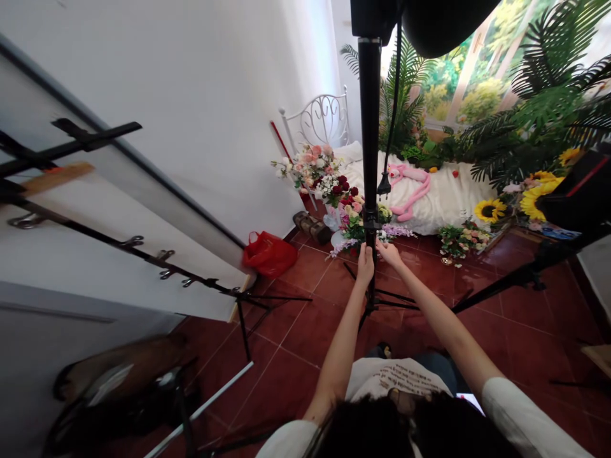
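Note:
A tall black light stand (370,127) rises upright in front of me, with a dark lamp head (436,22) at its top. My left hand (365,264) is wrapped round the pole from the left, below a collar clamp (372,218). On the right side of the pole, just under that clamp, my right hand (387,252) has its fingers closed against it; what they pinch is too small to make out. A black cable with a plug (384,184) hangs beside the pole. The stand's legs (394,304) spread over the floor.
Flower bunches (315,165) and a white-covered bed (453,197) with a pink plush toy (410,184) lie beyond the stand. A red bag (270,254) sits by the left wall. Another black stand (508,283) slants at right; a clip-lined backdrop bar (114,240) is at left.

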Demonstrator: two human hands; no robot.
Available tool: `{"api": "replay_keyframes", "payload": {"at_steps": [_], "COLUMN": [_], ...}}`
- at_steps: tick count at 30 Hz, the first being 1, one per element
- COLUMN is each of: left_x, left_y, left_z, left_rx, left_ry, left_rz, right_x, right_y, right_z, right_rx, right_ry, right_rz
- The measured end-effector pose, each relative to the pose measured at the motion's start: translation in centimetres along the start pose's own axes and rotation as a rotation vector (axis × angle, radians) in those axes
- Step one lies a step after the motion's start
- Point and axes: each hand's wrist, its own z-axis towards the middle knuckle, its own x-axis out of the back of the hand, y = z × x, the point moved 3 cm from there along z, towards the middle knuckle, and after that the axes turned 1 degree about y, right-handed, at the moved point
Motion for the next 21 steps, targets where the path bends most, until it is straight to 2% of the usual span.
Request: {"api": "replay_keyframes", "payload": {"at_steps": [3,8,11,16,21], "left_x": [0.0,0.0,0.1,0.2,0.1], "left_y": [0.2,1.0,1.2,0.9,0.7], "left_z": [0.0,-0.3,-0.4,-0.5,-0.5], "left_rx": [-0.012,-0.040,-0.039,-0.029,-0.018], "left_ry": [0.015,-0.021,-0.039,-0.017,0.013], "left_rz": [-0.009,0.003,0.017,0.031,0.019], "right_x": [1.0,2.1,2.0,1.6,1.3], "right_y": [-1.3,-3.1,-3.7,-4.1,-3.5], "right_z": [0.5,1.2,1.5,1.9,1.9], "right_rx": [-0.067,-0.120,-0.095,-0.065,-0.105], "right_ry": [0.043,-0.057,-0.140,-0.207,-0.333], "right_rz": [-0.234,-0.469,-0.493,-0.510,-0.348]}}
